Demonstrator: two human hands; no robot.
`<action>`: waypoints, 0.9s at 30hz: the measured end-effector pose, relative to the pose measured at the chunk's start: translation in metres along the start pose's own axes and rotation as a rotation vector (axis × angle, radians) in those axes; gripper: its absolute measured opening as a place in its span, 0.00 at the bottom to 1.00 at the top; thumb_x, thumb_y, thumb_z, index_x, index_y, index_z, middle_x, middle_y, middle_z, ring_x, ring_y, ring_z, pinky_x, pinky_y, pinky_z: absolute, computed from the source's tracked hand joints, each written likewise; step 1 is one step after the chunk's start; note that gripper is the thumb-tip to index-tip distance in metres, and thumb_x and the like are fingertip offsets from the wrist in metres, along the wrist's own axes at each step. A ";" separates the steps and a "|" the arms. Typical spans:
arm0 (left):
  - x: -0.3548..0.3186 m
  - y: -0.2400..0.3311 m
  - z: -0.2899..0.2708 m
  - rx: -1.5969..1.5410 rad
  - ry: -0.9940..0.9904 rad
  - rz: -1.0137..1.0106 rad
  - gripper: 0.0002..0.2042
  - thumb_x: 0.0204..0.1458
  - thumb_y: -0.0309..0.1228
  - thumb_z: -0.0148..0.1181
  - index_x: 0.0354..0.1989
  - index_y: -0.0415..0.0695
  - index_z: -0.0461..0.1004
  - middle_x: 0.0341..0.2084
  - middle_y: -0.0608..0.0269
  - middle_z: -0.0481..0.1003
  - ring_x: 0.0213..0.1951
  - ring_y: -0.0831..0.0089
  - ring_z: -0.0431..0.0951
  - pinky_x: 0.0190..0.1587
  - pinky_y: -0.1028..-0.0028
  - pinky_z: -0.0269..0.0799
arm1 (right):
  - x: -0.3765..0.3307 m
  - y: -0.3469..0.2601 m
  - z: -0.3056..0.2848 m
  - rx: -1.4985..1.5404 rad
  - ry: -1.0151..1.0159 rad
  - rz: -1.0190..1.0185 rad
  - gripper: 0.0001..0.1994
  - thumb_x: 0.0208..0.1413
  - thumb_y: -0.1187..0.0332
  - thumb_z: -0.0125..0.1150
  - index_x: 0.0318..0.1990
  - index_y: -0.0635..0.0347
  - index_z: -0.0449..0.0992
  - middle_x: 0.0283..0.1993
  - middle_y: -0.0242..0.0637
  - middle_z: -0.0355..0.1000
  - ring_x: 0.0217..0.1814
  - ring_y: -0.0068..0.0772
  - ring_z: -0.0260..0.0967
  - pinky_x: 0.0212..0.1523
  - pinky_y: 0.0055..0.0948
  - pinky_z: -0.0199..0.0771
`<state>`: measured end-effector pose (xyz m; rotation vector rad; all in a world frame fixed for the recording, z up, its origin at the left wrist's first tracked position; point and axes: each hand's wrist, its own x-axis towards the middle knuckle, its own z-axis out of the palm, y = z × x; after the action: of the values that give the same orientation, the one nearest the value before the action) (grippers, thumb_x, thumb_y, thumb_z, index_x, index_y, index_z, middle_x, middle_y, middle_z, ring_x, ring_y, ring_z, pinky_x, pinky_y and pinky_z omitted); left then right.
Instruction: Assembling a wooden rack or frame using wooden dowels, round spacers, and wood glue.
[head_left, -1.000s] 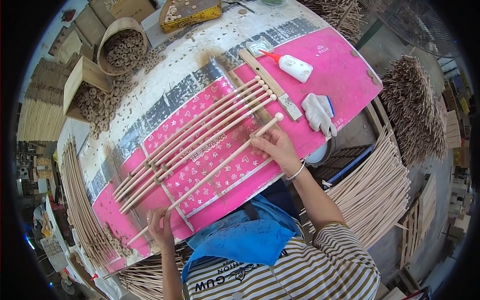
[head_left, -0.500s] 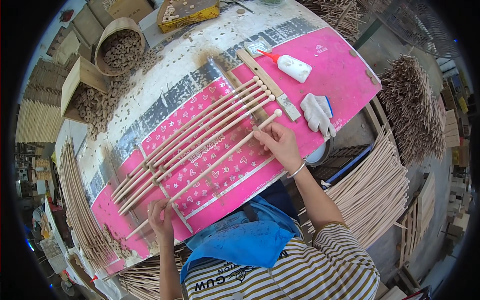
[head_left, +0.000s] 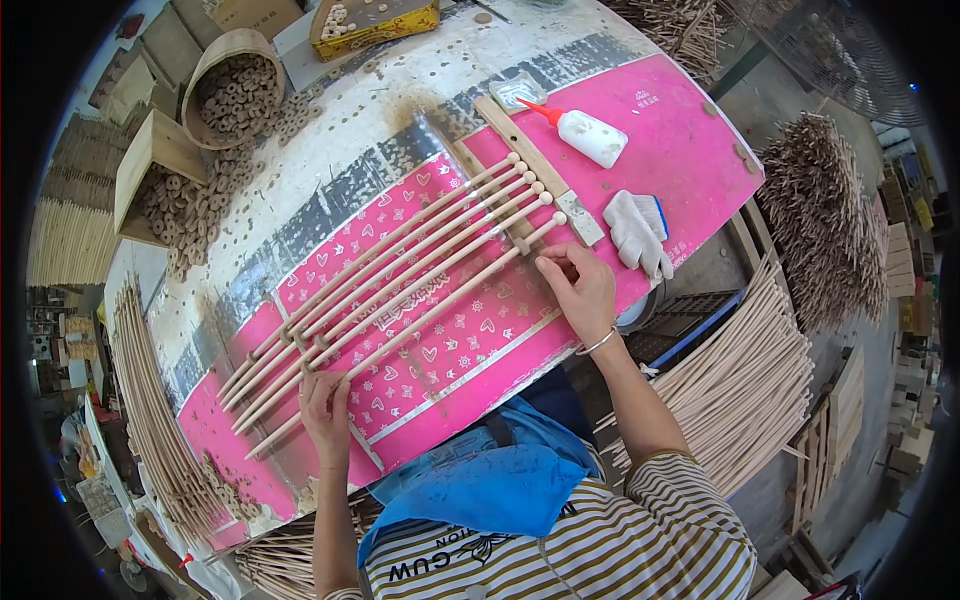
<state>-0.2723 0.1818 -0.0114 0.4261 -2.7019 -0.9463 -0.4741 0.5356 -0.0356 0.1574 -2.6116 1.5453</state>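
Observation:
Several pale wooden sticks with round ball ends lie side by side, slanting across a pink printed sheet (head_left: pixel 480 345). The nearest stick (head_left: pixel 440 312) has a small brown wooden ring (head_left: pixel 521 246) near its ball end (head_left: pixel 559 218). My left hand (head_left: pixel 325 405) is closed around this stick toward its lower left part. Just below the ring, my right hand (head_left: pixel 582 288) is off the stick, thumb and fingertips pressed together; whether they hold anything small is hidden. The other sticks carry similar rings near my left hand. Their ball ends line up beside a wooden strip (head_left: pixel 525 150).
A white glue bottle (head_left: pixel 592 138) with a red nozzle and a white glove (head_left: pixel 636 232) lie at the right. Wooden rings spill from a round tub (head_left: pixel 190 100) and a wooden box (head_left: pixel 150 165) at far left. Stick bundles (head_left: pixel 725 385) flank the table.
The nearest stick has moved up and away from me, closer to the others. My right hand has let go of it and shifted right, leaving the ring visible. My left hand moved slightly up.

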 end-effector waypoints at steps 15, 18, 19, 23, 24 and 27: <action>0.007 -0.002 0.005 0.111 0.054 0.101 0.06 0.58 0.25 0.66 0.43 0.40 0.83 0.39 0.56 0.75 0.44 0.58 0.75 0.51 0.62 0.67 | 0.030 -0.006 0.013 -0.349 -0.044 -0.454 0.17 0.54 0.69 0.71 0.52 0.47 0.83 0.37 0.33 0.69 0.40 0.38 0.73 0.37 0.37 0.74; 0.009 -0.002 0.004 0.099 0.053 0.082 0.06 0.58 0.25 0.65 0.43 0.40 0.83 0.39 0.56 0.75 0.44 0.58 0.75 0.52 0.62 0.67 | 0.032 -0.002 0.011 -0.351 -0.033 -0.487 0.16 0.54 0.69 0.71 0.51 0.47 0.83 0.37 0.33 0.70 0.39 0.38 0.73 0.37 0.37 0.74; 0.009 -0.002 0.003 0.099 0.052 0.082 0.06 0.58 0.25 0.65 0.43 0.40 0.83 0.39 0.56 0.75 0.44 0.58 0.75 0.52 0.62 0.67 | 0.032 -0.002 0.011 -0.351 -0.034 -0.486 0.16 0.54 0.69 0.71 0.51 0.47 0.83 0.37 0.33 0.70 0.39 0.38 0.73 0.37 0.37 0.74; 0.009 0.000 0.001 0.133 0.032 0.085 0.07 0.59 0.25 0.64 0.44 0.40 0.83 0.41 0.57 0.76 0.45 0.59 0.75 0.52 0.61 0.67 | 0.032 -0.001 0.011 -0.329 -0.051 -0.465 0.16 0.54 0.69 0.71 0.51 0.48 0.83 0.37 0.34 0.70 0.39 0.38 0.73 0.37 0.38 0.74; 0.009 0.000 0.001 0.170 0.013 0.095 0.08 0.59 0.26 0.64 0.45 0.40 0.83 0.42 0.57 0.76 0.46 0.59 0.75 0.53 0.60 0.67 | 0.032 0.000 0.010 -0.324 -0.057 -0.458 0.16 0.53 0.69 0.72 0.51 0.48 0.83 0.37 0.34 0.70 0.40 0.39 0.73 0.37 0.38 0.74; 0.007 0.004 -0.001 0.193 0.014 0.091 0.10 0.59 0.26 0.64 0.48 0.42 0.83 0.43 0.57 0.77 0.46 0.59 0.75 0.53 0.60 0.67 | 0.030 -0.003 0.006 -0.293 -0.049 -0.462 0.18 0.54 0.70 0.72 0.53 0.50 0.83 0.36 0.34 0.70 0.37 0.37 0.74 0.36 0.35 0.74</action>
<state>-0.2796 0.1815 -0.0074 0.3410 -2.7839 -0.6585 -0.5035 0.5283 -0.0320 0.7191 -2.5510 1.0096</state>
